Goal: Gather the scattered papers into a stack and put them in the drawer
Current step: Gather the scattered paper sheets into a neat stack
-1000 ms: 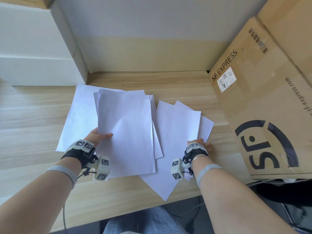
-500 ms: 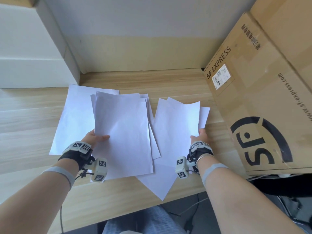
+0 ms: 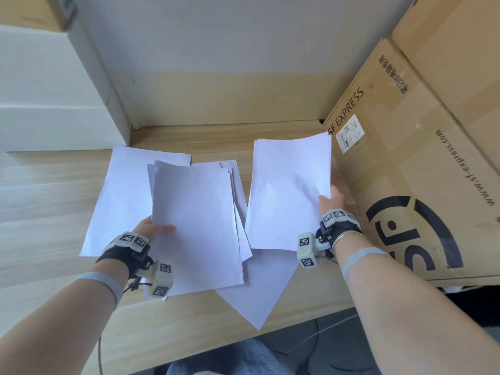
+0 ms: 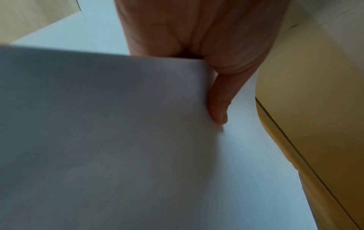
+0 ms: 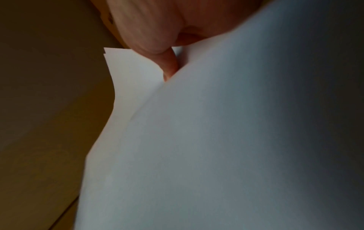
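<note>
White paper sheets lie spread on the wooden desk [image 3: 48, 201]. My left hand [image 3: 153, 228] pinches the near-left edge of a small pile of sheets [image 3: 194, 226], its thumb on top; the left wrist view shows that pile [image 4: 102, 132] with the thumb [image 4: 218, 102] against its edge. My right hand [image 3: 331, 200] grips the right edge of a few sheets [image 3: 289, 190] lifted off the desk; those sheets [image 5: 216, 140] fill the right wrist view. One sheet [image 3: 121, 196] lies flat at the left. Another sheet [image 3: 257, 290] overhangs the desk's near edge. No drawer is in view.
A large cardboard box [image 3: 422, 158] printed SF EXPRESS stands close against my right hand. White boxes [image 3: 51, 104] are stacked at the back left. A grey and beige wall [image 3: 216, 98] closes the back. Below the desk edge a cable [image 3: 319, 334] hangs.
My right hand has lifted its sheets off the desk and moved them up and toward the back right. My left hand keeps its hold on the left pile.
</note>
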The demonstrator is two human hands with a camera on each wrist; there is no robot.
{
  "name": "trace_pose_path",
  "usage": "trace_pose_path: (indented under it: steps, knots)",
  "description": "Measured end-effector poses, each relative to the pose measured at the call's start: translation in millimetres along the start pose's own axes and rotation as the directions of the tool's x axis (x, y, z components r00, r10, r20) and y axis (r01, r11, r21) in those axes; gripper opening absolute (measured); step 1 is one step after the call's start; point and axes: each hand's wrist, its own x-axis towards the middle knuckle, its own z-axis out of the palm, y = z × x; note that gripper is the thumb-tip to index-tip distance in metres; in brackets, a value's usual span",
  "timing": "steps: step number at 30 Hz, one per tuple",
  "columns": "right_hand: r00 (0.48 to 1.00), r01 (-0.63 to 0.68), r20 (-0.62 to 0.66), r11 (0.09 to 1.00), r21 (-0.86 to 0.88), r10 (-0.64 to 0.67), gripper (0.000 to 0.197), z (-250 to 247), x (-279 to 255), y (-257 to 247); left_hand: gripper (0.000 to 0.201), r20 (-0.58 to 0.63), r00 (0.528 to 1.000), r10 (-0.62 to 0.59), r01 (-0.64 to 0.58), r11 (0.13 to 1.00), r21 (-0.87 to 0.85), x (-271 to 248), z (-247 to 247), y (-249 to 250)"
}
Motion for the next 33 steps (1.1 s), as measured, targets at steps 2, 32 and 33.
trace_pose_path:
  steps: [2,32,33]
  knots:
    - [1.000,0.013,0.017,1.000,-0.004,-0.013,0.041,1.9,2.1,-5.1,0.046,-0.006,1.000,0.001,-0.001,1.000,0.014,0.0,0.8,0.3]
    - [0.932,0.124,0.348,0.991,-0.043,-0.102,0.038,92.0,-24.3,-55.8,0.041,0.029,0.999,-0.022,0.021,0.999,0.034,1.4,-1.7,1.4]
    - [0.922,0.138,0.375,0.986,-0.088,-0.096,0.037,94.0,-27.6,-53.7,0.042,0.027,0.999,-0.018,0.018,0.999,0.029,-0.5,-1.1,3.0]
